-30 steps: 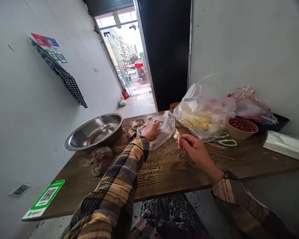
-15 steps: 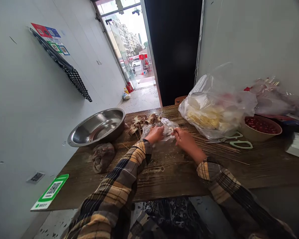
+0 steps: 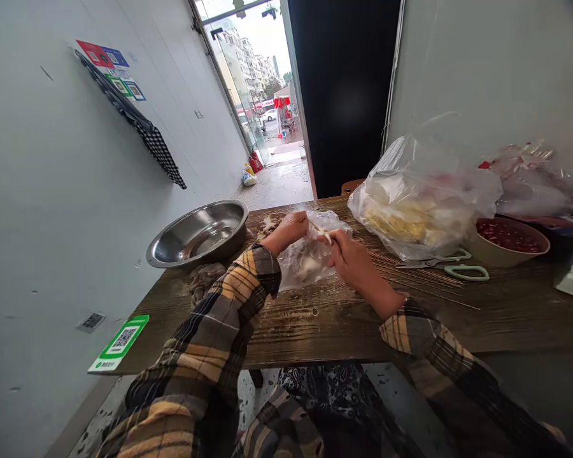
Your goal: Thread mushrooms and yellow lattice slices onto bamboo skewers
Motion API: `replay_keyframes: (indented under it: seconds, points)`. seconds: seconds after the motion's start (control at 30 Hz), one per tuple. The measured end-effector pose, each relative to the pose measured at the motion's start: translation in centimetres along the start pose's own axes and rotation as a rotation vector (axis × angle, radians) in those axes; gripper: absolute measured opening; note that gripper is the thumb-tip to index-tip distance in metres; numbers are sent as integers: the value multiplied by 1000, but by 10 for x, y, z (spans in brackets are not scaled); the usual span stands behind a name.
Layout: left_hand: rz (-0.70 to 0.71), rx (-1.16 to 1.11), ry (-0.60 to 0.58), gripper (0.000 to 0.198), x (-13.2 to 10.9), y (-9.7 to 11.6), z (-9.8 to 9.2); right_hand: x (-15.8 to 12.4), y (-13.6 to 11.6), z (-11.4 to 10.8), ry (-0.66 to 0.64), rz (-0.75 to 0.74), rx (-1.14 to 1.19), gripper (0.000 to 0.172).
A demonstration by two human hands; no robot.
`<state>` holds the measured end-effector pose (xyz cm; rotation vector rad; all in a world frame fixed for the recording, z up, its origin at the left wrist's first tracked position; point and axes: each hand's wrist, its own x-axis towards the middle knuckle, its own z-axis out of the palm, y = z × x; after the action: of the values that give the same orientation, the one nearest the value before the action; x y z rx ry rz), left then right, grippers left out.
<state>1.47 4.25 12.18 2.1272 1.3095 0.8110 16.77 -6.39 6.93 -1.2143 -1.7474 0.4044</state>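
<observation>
My left hand (image 3: 290, 227) is raised over the wooden table (image 3: 344, 318), fingers pinched on the top edge of a small clear plastic bag (image 3: 310, 257) that hangs below it with pale pieces inside. My right hand (image 3: 351, 257) is closed at the bag's right side, pinching a thin wooden skewer (image 3: 321, 230) with a pale piece near its tip. Both arms wear plaid sleeves.
A steel basin (image 3: 198, 232) stands at the left, a crumpled cloth (image 3: 203, 280) before it, skewered pieces (image 3: 268, 222) behind my left hand. Right: a large plastic bag of food (image 3: 420, 207), scissors (image 3: 451, 267), loose skewers (image 3: 410, 280), a bowl of red pieces (image 3: 510, 238).
My hands came together at the small bag, which is now lifted off the table. The right hand brought the skewer from the right to the bag's mouth. The view shifted right.
</observation>
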Motion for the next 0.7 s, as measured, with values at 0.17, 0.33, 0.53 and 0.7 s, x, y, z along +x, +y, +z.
replay_keyframes:
  seconds: [0.17, 0.33, 0.53, 0.7]
  points:
    - [-24, 148, 56, 26, -14, 18, -10, -11, 20, -2, 80, 153, 109, 26]
    - [2, 575, 111, 27, -21, 28, -7, -16, 6, -17, 193, 195, 410, 38]
    - [86, 550, -40, 32, -35, 32, 12, -7, -8, -3, 147, 237, 631, 43]
    - [138, 278, -53, 23, -44, 20, 16, -4, 18, 19, 248, 368, 768, 50]
